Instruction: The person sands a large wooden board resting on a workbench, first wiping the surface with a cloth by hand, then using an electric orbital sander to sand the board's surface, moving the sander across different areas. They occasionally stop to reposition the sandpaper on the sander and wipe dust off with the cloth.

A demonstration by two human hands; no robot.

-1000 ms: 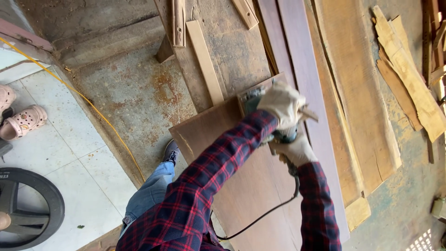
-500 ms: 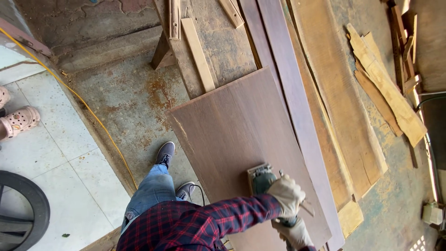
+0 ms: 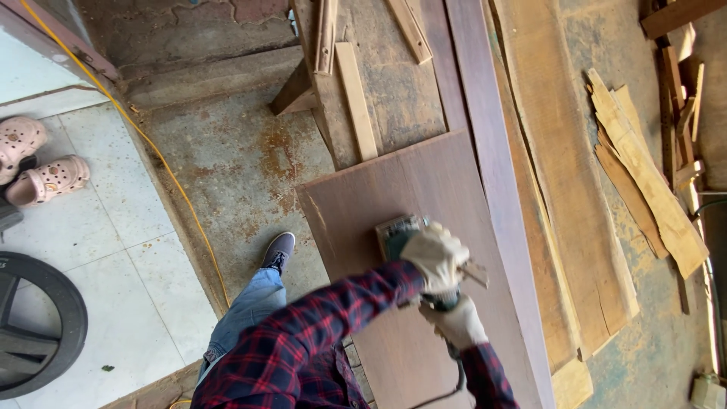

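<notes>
my left hand (image 3: 438,256) is in a pale work glove and it is wrapped tight around the top of a green power tool (image 3: 405,236). my right hand (image 3: 459,324) is gloved too, and it grips the back part of the same tool, just behind my left hand. the two hands are close together, almost touching, both clamped on the tool

the tool sits flat on a big brown board (image 3: 409,197). it is near the middle of the board, a bit toward the side close to me. the board lies on a rough old table (image 3: 394,91) and its near corner sticks out over the floor. a black cord (image 3: 443,395) hangs down from the tool, below my right hand

my sleeves are red and dark blue checks. i can see my blue jeans and one grey shoe (image 3: 279,251) standing on the rusty grey floor (image 3: 235,167), just beside the board's edge

next to the board, on its far side, a long dark plank (image 3: 492,151) runs along it, and past that lies a wide pale plank (image 3: 560,189). a thin light strip of wood (image 3: 357,98) lies on the table above the board. a heap of loose wood scraps (image 3: 644,174) lies well apart, off to the right

a yellow cable (image 3: 163,163) runs across the floor to the left. two pink clogs (image 3: 34,163) sit on the white tiles, and a black round thing (image 3: 38,326) lies below them
</notes>
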